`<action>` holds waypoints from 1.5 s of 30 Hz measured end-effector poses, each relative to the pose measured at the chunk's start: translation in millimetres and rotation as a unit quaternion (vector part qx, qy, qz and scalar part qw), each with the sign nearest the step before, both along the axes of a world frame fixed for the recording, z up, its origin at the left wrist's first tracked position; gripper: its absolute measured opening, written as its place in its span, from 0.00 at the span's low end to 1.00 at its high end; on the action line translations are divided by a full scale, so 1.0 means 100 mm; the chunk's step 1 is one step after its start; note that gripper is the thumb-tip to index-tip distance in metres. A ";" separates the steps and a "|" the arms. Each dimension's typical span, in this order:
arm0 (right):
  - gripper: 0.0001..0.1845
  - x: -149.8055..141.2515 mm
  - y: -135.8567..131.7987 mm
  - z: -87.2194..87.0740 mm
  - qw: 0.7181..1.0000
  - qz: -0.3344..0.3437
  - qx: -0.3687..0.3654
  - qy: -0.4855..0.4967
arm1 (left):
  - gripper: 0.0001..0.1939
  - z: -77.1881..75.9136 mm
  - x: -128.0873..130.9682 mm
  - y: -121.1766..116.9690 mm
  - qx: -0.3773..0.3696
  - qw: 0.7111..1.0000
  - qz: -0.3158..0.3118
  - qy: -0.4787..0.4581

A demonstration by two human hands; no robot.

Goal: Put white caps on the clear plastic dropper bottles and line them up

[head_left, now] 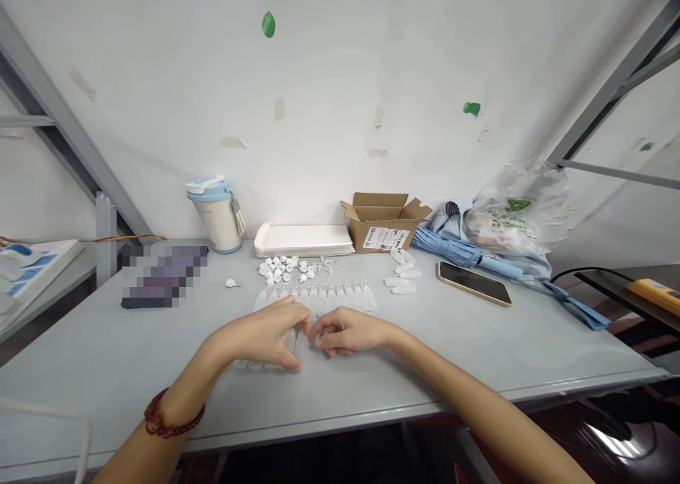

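My left hand [268, 331] is low over the table, its thumb and index finger apart around a translucent white piece [291, 340] lying there. Right beside it, my right hand [348, 329] has its fingers curled and the thumb pressed in near the left fingertips; what it holds, if anything, is hidden. Behind both hands runs a row of slim translucent pieces [340, 300] with thin loops at their far ends. More such pieces [256, 364] show partly under my left hand. A heap of small white caps [284, 268] lies farther back.
Loose translucent tubes [404, 273] lie right of the row, near a phone [474, 283]. Along the wall stand a cream tumbler [217, 222], a stack of white trays [308, 239] and an open cardboard box [385, 225]. A folded blue umbrella [451, 246] and plastic bag [510, 215] are at right.
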State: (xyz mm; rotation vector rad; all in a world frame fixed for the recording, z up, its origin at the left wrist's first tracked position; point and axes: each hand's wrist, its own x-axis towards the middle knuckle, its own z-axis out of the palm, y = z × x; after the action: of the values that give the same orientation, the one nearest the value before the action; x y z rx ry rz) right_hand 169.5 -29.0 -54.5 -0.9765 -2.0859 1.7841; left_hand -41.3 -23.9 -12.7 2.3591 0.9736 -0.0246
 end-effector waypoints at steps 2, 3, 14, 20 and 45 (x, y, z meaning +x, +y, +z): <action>0.13 0.00 0.00 0.00 1.000 0.001 0.001 0.000 | 0.18 0.00 0.00 0.00 -0.001 1.000 0.001 0.006; 0.13 0.00 0.00 0.00 1.000 0.001 0.001 0.000 | 0.18 0.01 0.00 -0.01 0.000 1.000 0.002 0.009; 0.16 0.00 0.01 -0.04 1.000 -0.003 -0.001 -0.007 | 0.19 0.00 -0.02 -0.01 0.004 1.000 0.001 0.012; 0.15 0.00 0.00 -0.02 1.000 0.001 0.000 -0.007 | 0.21 -0.02 -0.03 0.02 0.004 1.000 -0.005 -0.008; 0.15 0.40 0.14 0.38 0.983 -0.142 0.116 -0.028 | 0.13 -0.03 0.08 0.25 0.142 0.972 0.141 -0.122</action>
State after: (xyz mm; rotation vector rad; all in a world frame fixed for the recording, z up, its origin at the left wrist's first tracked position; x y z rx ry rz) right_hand 209.2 -14.6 -16.9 -1.1951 -2.0103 1.3566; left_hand -33.2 0.6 -15.6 2.3756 1.2427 0.5361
